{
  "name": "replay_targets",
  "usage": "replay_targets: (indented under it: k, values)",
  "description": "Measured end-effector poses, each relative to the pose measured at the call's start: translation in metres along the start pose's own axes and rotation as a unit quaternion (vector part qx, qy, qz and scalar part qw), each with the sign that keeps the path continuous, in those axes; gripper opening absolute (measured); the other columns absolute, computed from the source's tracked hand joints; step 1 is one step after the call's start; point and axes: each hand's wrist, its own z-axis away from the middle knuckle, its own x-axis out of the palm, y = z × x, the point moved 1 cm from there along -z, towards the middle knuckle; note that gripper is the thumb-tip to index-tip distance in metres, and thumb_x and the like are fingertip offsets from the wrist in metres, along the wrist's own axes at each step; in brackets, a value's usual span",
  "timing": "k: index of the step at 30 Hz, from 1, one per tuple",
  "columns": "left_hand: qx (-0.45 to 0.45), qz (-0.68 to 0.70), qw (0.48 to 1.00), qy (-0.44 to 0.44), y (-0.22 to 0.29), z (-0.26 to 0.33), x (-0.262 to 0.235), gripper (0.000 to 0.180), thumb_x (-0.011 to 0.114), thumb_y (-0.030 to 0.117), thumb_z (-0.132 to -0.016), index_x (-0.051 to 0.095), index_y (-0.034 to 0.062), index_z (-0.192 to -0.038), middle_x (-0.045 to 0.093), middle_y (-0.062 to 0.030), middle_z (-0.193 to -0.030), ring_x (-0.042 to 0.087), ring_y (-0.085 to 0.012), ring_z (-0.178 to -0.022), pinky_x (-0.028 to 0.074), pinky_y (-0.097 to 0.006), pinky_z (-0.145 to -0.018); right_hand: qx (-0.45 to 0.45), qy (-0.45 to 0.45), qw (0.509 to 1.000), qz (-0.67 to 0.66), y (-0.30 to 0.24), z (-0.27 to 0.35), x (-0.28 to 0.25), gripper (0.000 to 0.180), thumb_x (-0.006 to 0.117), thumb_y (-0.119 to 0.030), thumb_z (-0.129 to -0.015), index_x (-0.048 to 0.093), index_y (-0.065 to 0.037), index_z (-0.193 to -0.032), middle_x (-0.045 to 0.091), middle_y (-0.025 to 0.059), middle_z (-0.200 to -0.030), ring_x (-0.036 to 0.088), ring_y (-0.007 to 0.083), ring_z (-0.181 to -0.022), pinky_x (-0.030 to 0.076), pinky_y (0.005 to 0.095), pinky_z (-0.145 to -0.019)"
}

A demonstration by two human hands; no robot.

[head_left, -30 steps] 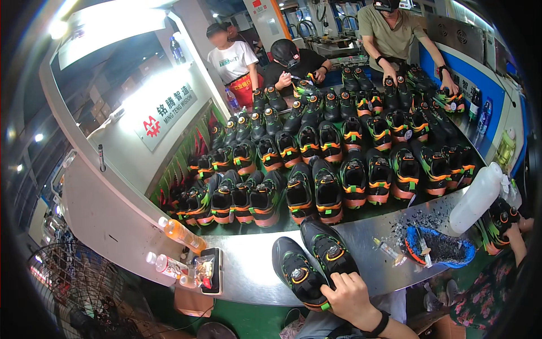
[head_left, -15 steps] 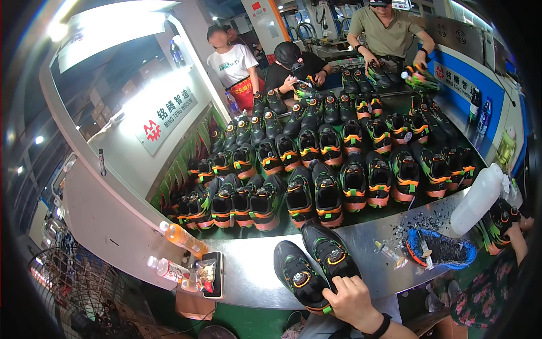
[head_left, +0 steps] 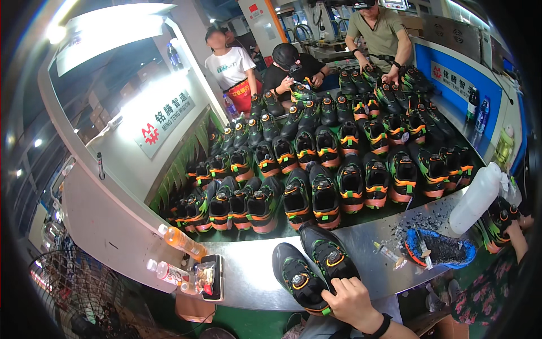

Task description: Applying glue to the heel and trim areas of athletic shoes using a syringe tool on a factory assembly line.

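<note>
Plainly, the right hand [head_left: 350, 303] clasps the pair of black shoes [head_left: 323, 263] at their heels, its fingers curled over the right-hand shoe's collar and its fingertips partly hidden. The left hand is out of view, so its state cannot be told. The pair points toes-away at the near edge of the desk [head_left: 248, 271], a smooth, shiny metal strip; whether it rests there is unclear. Round dials cap both tongues. Rightward, a syringe-like tool [head_left: 425, 252] lies across a sole-shaped blue holder [head_left: 470, 255] of coarse black crumbs. Beyond, rows of similar shoes [head_left: 326, 195] overlap, the farthest blurring together.
</note>
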Motion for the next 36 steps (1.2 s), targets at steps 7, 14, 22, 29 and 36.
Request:
replay_targets:
  k: [7, 14, 22, 29, 36]
  values:
    - [-0.016, -0.027, 0.999, -0.01, 0.001, -0.001, 0.0, 0.037, 0.044, 0.028, -0.101, 0.061, -0.0037, -0.109, 0.067, -0.0189, -0.101, 0.063, -0.0284, -0.093, 0.049, -0.036, -0.083, 0.004, 0.004, 1.0, -0.003, 0.0, -0.001, -0.002, 0.011, 0.058, -0.016, -0.073, 0.052, -0.015, -0.063, 0.045, 0.0019, -0.067, 0.051, 0.0169, -0.063, 0.039, 0.0296, -0.059]
    - [-0.024, -0.033, 0.999, -0.014, -0.001, -0.002, 0.001, 0.037, 0.045, 0.028, -0.101, 0.061, -0.0035, -0.111, 0.066, -0.0203, -0.103, 0.063, -0.0307, -0.093, 0.049, -0.036, -0.083, 0.005, 0.007, 1.0, -0.005, 0.001, 0.001, -0.001, 0.01, 0.058, -0.015, -0.072, 0.052, -0.014, -0.064, 0.045, 0.0021, -0.067, 0.051, 0.0169, -0.063, 0.039, 0.0294, -0.06]
    - [-0.016, -0.047, 0.999, -0.021, -0.004, -0.005, 0.005, 0.037, 0.045, 0.028, -0.101, 0.061, -0.0035, -0.112, 0.066, -0.0203, -0.104, 0.063, -0.0307, -0.095, 0.049, -0.036, -0.084, 0.007, 0.004, 1.0, -0.009, 0.002, 0.005, -0.002, 0.008, 0.058, -0.015, -0.071, 0.053, -0.014, -0.065, 0.045, 0.0022, -0.068, 0.051, 0.0171, -0.063, 0.039, 0.0297, -0.06]
    - [0.01, -0.03, 1.0, 0.001, -0.002, -0.006, 0.007, 0.037, 0.046, 0.026, -0.101, 0.061, -0.0053, -0.11, 0.066, -0.0214, -0.103, 0.063, -0.0301, -0.094, 0.049, -0.036, -0.083, 0.012, -0.019, 1.0, -0.017, 0.003, 0.006, -0.004, 0.005, 0.057, -0.015, -0.071, 0.063, -0.017, -0.072, 0.049, 0.0029, -0.072, 0.053, 0.0188, -0.065, 0.04, 0.0314, -0.06]
    - [0.008, -0.043, 0.999, -0.016, 0.003, -0.006, 0.013, 0.036, 0.048, 0.026, -0.1, 0.061, -0.0058, -0.11, 0.067, -0.0219, -0.101, 0.063, -0.0299, -0.091, 0.05, -0.035, -0.081, 0.015, 0.006, 1.0, -0.013, 0.0, 0.01, -0.004, 0.002, 0.058, -0.013, -0.07, 0.058, -0.014, -0.069, 0.047, 0.0029, -0.071, 0.052, 0.0184, -0.067, 0.039, 0.0306, -0.061]
